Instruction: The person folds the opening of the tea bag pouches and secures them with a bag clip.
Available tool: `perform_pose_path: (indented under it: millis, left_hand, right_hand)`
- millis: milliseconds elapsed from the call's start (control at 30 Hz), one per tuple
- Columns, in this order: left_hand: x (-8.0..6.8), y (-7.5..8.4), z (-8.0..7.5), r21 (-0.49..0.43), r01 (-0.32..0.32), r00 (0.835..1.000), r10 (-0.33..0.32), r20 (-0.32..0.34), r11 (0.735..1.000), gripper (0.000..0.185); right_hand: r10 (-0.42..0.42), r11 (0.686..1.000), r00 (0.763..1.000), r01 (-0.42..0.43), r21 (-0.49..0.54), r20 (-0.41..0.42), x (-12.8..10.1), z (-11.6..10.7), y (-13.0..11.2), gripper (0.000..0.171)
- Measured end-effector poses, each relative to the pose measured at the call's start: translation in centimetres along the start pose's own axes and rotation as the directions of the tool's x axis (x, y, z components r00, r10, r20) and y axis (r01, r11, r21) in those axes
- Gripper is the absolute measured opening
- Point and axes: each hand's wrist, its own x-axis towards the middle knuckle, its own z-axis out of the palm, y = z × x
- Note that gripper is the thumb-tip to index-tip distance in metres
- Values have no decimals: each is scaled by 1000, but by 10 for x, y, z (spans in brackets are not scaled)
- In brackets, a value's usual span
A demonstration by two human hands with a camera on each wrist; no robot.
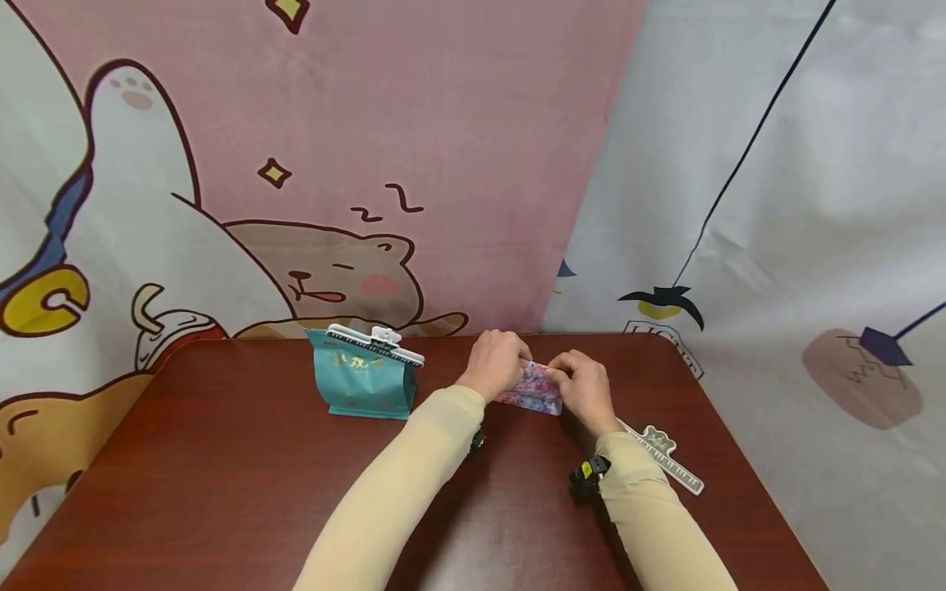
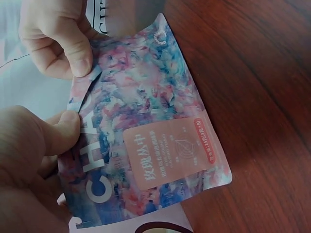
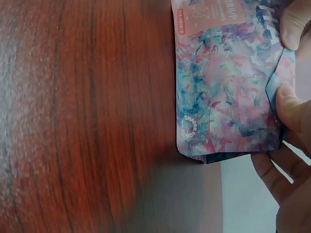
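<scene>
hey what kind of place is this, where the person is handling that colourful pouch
Probably a staged recording corner rather than a lived-in room: a dark red-brown wooden table stands against hung cartoon-printed cloth backdrops, and only a few props sit on it, such as a clipped teal stand-up bag and a white ruler-shaped sealing clip.

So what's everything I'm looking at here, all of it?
patterned pouch: one, pink, blue and white marbled, mid table, pinched along its top edge by both hands
teal bag: one, teal, standing left of the hands
clip on bag: one, white, clamped along the teal bag's top
loose clip: one, white ruler shape, lying by the right wrist
table: one, dark red-brown wood
backdrop: cartoon cloth, pink and white
left hand: one, beige sleeve
right hand: one, beige sleeve
</scene>
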Motion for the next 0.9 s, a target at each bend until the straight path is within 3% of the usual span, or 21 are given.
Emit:
perform_pose_path:
  millis: [400, 900]
  left_hand:
    - [1, -2, -4, -87, 115, 993, -116, -12, 990, 10]
    - [1, 0, 2, -67, 104, 993, -107, -46, 992, 13]
  right_hand:
    - [11, 1000, 997, -13, 25, 79, -3, -8, 0, 12]
    - [0, 998, 1000, 0, 63, 9, -6, -5, 3, 18]
